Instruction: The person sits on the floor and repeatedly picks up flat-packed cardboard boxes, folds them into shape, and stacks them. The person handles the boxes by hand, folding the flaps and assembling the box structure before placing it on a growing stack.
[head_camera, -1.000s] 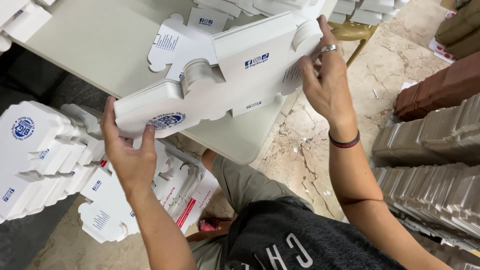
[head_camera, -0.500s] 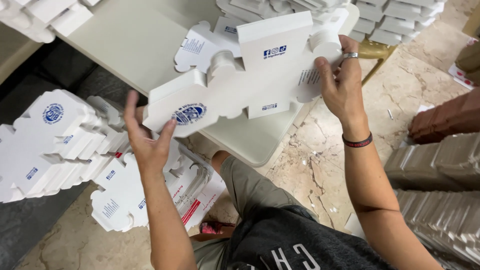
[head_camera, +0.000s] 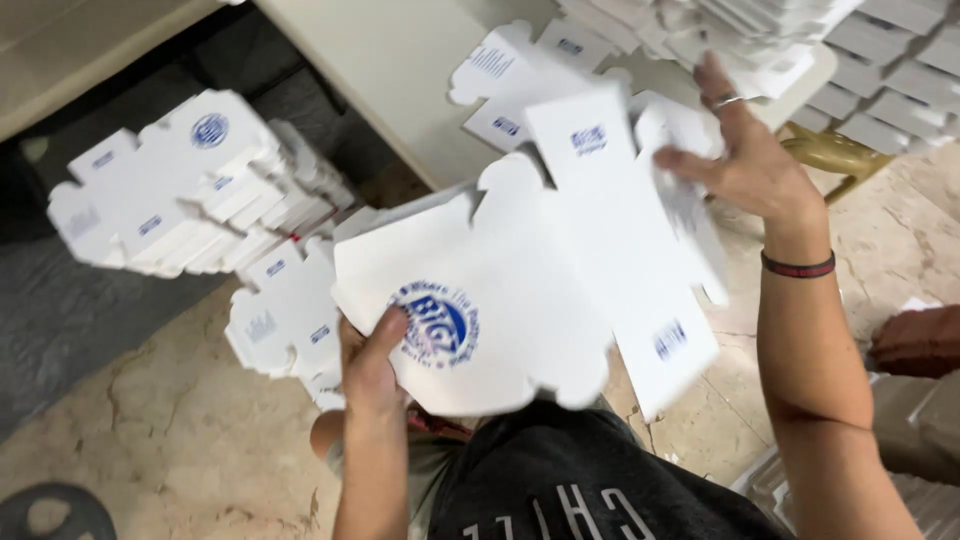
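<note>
Flat white carton blank, tipped since the previous views from edge-on to broad face up — printed round emblem now toward the camera. Left hand pinched its near edge, thumb on top; right hand had come off, fingers spread beside the far flap. Behind lay the pale table; left, stacked blanks on a marbled floor.

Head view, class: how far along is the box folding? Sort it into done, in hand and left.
Done: nothing assembled is clearly visible. In hand: one flat white box blank, still unfolded, with the left hand gripping its near edge and the right hand open at its far flaps. Left: the stack of flat blanks on the floor and more blanks on the table.
</note>
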